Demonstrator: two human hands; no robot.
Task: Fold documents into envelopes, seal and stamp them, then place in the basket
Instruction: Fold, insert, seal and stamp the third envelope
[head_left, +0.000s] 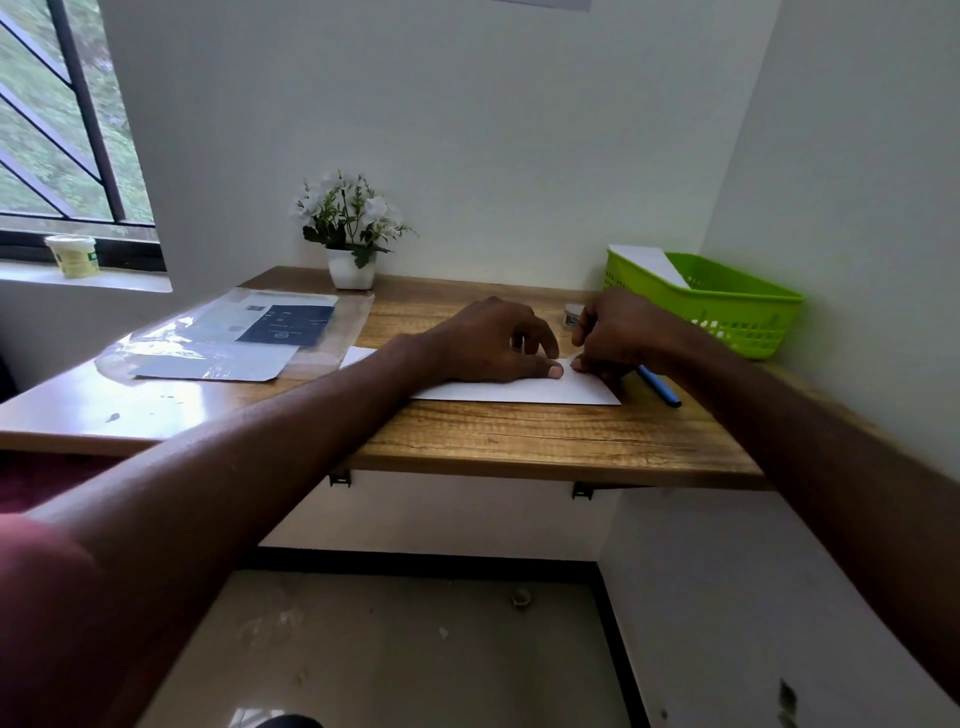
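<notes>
A white envelope (524, 391) lies flat on the wooden desk (519, 441). My left hand (493, 343) rests on top of it, thumb and fingertips pressing down near its right end. My right hand (618, 332) pinches the envelope's upper right corner, fingers curled; what lies under them is hidden. A green plastic basket (727, 312) stands at the back right against the wall, with a white envelope (649, 265) leaning inside it.
A blue pen (662, 388) lies just right of the envelope. A small tape roll (571, 316) sits behind my hands. A clear plastic sleeve with printed sheets (234, 338) covers the desk's left part. A potted white flower (350, 234) stands at the back wall.
</notes>
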